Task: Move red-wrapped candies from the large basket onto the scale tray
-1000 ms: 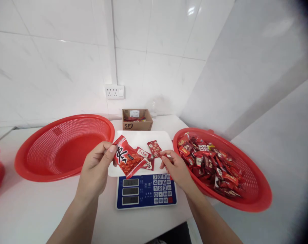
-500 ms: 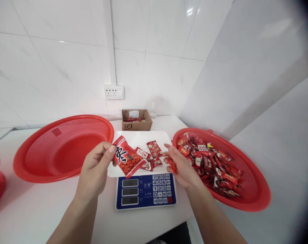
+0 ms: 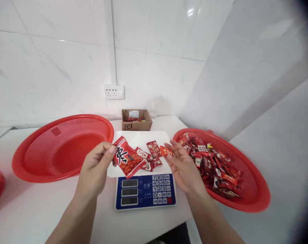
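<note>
- Here we have the left hand (image 3: 96,167), thumb pressed to fingers, pinching the large red packet (image 3: 128,158) by its upper-left corner.
- That packet hangs over the near-left part of the scale pan (image 3: 133,136), printed face toward us, long axis running from 11 to 5 o'clock; its big black character sits at the 11 o'clock end.
- Over at 3 o'clock from it, we catch the right hand (image 3: 185,167), fingers loosely spread, palm partly showing.
- Touching those fingertips is a small orange-red packet (image 3: 166,151), its long axis near 9 to 3 o'clock, the visible end at 9; whether it is gripped, we cannot tell.
- On the pan we spot a patterned dark-red packet (image 3: 153,149), long axis 11 to 5 o'clock, with other small packets (image 3: 148,165) just beside.
- The blue control panel (image 3: 146,192) lies at 6 o'clock from the pan, a cardboard box (image 3: 137,126) at 12.
- A red basket (image 3: 259,195) heaped with packets sits at our 3 o'clock; another red colander (image 3: 24,169) takes 9.
</note>
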Demonstrator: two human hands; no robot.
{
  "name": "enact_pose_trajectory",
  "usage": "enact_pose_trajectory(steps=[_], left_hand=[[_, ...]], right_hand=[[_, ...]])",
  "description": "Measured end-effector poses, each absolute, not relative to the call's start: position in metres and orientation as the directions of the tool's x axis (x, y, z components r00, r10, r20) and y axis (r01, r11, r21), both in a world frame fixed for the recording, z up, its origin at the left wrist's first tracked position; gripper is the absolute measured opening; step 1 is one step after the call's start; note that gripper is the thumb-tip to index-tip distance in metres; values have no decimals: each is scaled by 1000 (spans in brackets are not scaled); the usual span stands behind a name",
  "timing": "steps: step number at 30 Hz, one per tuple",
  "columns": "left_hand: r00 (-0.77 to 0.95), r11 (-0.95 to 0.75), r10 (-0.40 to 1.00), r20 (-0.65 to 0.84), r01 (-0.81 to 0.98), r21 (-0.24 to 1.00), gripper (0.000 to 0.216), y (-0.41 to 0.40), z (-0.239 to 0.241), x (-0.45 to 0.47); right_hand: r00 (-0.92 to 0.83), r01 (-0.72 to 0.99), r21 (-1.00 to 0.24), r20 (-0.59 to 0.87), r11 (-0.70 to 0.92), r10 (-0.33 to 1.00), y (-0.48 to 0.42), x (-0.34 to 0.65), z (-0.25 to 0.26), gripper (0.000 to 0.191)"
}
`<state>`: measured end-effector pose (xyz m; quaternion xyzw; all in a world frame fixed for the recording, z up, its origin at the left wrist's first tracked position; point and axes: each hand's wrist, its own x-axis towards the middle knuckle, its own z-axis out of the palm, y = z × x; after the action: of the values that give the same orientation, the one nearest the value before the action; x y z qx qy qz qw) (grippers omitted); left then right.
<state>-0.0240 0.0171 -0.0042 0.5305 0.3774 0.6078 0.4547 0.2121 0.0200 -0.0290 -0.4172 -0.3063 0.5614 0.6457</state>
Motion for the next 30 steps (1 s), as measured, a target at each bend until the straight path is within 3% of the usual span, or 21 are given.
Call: enact_pose_trajectory(steps=[6, 10, 15, 22, 30], left_hand=[[-15, -321, 947, 322, -137, 937, 25, 17, -7, -25], [-5, -320, 947, 322, -130, 938, 26, 17, -7, -25], [3, -321, 946, 324, -121, 939, 25, 16, -5, -25], [4, -321, 946, 324, -131, 938, 25, 17, -5, -25], [-42, -326, 945, 324, -153, 933, 26, 16, -4, -26]], right_hand=[[235, -119, -977, 145, 176, 961, 6, 206, -27, 44], [259, 73, -941, 337, 330, 905, -5, 200, -19, 41], [230, 170, -885, 463, 433, 856, -10, 198, -16, 34], [183, 279, -844, 514, 457, 838, -8, 201, -21, 22], [181, 445, -861, 356, 246, 917, 33, 213, -43, 20]])
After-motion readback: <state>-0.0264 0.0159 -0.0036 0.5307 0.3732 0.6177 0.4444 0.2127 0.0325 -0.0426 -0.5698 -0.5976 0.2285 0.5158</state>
